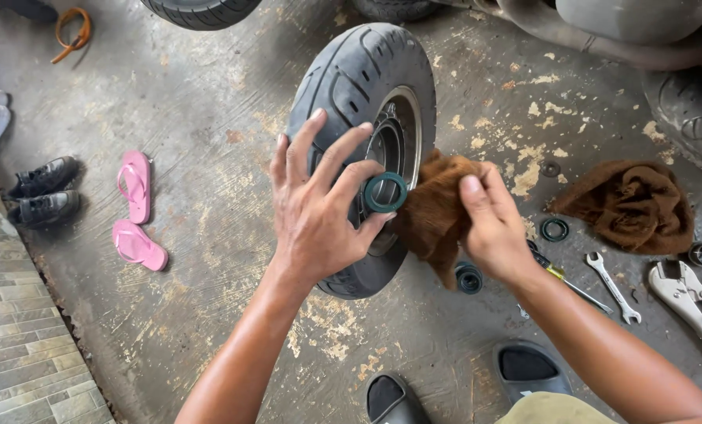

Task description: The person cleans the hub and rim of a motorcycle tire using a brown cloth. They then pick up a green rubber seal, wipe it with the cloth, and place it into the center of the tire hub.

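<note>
Bare concrete floor (209,118), grey, stained and flaking in pale yellowish patches, bordered at lower left by a strip of greenish-grey paving bricks (13,345). Upright on the floor at centre, a small scooter wheel (351,94) with a worn black tyre and metal hub. Left hand (315,216) in front of the wheel, fingers spread, thumb and forefinger pinched on a teal ring seal (385,192) held just before the hub. Right hand (492,228) closed around a brown rag (433,212), pressed beside the seal and against the wheel. Below the rag, on the floor, a dark round seal (468,278). To the right, a second brown rag (633,206) in a heap, another teal ring (554,229) just beside it, a spanner (612,286), a screwdriver with a yellow grip (563,279) and locking pliers (692,302). To the left, well apart, pink flip-flops (136,212), black shoes (43,192), an orange strap (72,33). At the top edge, other tyres (202,9) and part of a scooter body (625,27). At the bottom, two black sandals (461,381) on the wearer's feet.
</note>
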